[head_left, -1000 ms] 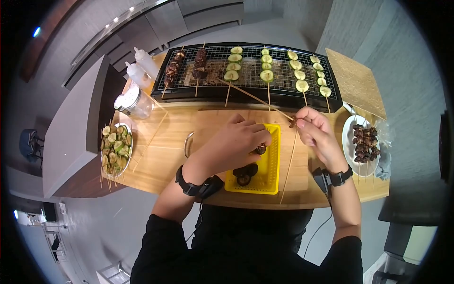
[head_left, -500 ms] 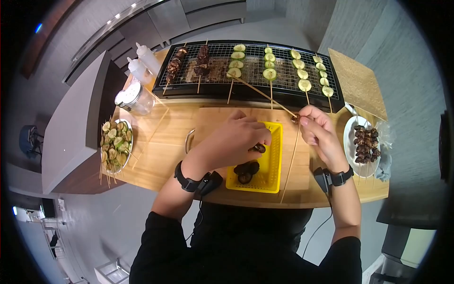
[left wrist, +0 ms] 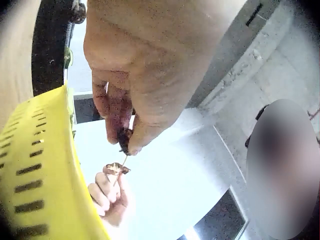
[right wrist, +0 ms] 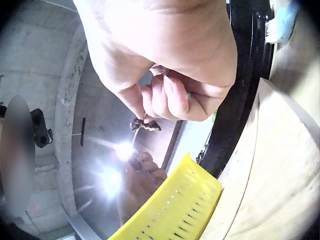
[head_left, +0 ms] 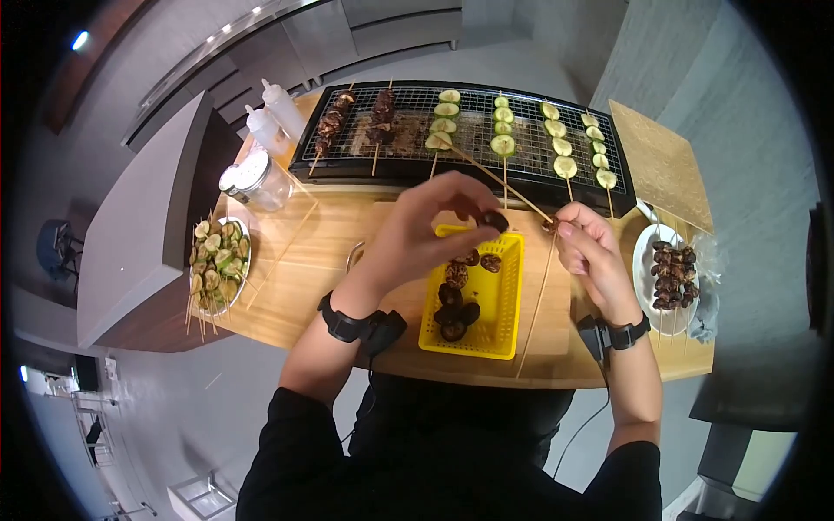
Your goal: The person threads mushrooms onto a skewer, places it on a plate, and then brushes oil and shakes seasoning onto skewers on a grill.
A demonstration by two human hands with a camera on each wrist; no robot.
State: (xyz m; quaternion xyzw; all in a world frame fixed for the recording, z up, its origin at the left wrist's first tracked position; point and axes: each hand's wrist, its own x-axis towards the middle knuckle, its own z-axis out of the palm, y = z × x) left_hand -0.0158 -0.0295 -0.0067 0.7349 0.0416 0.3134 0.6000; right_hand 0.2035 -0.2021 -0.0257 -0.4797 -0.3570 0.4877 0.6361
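Note:
In the head view my left hand pinches a dark mushroom cap between thumb and fingers, over the far end of a yellow plastic basket. Several mushrooms lie inside the basket. To the right, my right hand grips a bamboo skewer that slants up and left toward the grill. One mushroom is on the skewer, right at the right fingertips. In the left wrist view, the pinched cap is at the skewer's tip, with the skewered mushroom behind it.
A black grill along the back holds cucumber-like slice skewers and dark mushroom skewers. Plates of skewers stand left and right. Squeeze bottles and a jar are at back left. A loose skewer lies beside the basket.
My left hand has lifted from inside the basket with a mushroom cap, uncovering the mushrooms beneath. My right hand stays nearly in place, holding the skewer.

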